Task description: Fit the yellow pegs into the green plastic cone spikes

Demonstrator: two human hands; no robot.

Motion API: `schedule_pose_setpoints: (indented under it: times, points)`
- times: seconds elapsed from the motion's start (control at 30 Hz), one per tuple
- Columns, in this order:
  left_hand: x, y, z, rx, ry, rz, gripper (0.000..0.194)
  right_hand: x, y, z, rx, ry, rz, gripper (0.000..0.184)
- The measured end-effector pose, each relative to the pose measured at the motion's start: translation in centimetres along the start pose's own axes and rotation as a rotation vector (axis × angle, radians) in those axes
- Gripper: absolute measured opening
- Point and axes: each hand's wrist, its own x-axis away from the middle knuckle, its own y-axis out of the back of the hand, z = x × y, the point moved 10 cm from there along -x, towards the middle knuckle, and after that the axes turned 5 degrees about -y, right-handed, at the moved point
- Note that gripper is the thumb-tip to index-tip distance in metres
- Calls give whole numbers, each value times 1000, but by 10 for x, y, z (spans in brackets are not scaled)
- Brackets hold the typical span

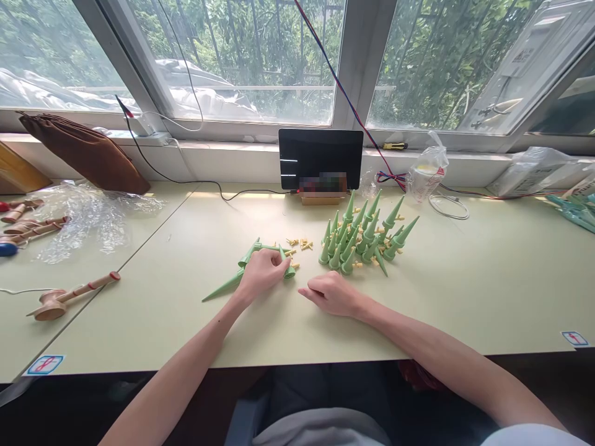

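Note:
My left hand (264, 270) is closed, thumb and fingers pinching a small green plastic cone (289, 271) that stands point up, with a yellow peg at its side. Under and beside that hand lie more green cones, among them a long one (225, 285) pointing toward the lower left. My right hand (333, 293) rests on the table with curled fingers, its thumb side toward the left hand. Whether anything is inside it is hidden. Just behind it stands a cluster of green cones (370, 234), several with yellow pegs. Loose yellow pegs (305, 244) lie beyond my left hand.
A dark tablet (320, 158) stands at the back on a small stand. Wooden kendamas (53, 303) and crumpled clear plastic (100, 217) are on the left, near a brown bag (88, 152). A bagged cup (426, 173) and white cable (449, 206) sit at the back right.

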Motion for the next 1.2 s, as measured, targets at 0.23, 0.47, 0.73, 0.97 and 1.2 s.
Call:
schedule_pose_setpoints:
  times: [0.23, 0.47, 0.73, 0.97, 1.2]
  points:
    - [3, 25, -15, 2, -167, -271, 22, 0, 0, -5, -39, -50, 16, 35]
    - [-6, 39, -19, -159, -273, -277, 17, 1, -2, -3, -33, -14, 21, 28]
    - [-41, 3, -37, -400, -300, 100, 24, 2, -6, 9, -113, 105, 69, 39]
    - [-82, -22, -34, -481, -280, 180, 14, -1, -7, 4, -104, 74, 50, 50]
    - [-85, -33, -31, -490, -273, 215, 12, -3, -6, 4, -68, 40, 50, 50]
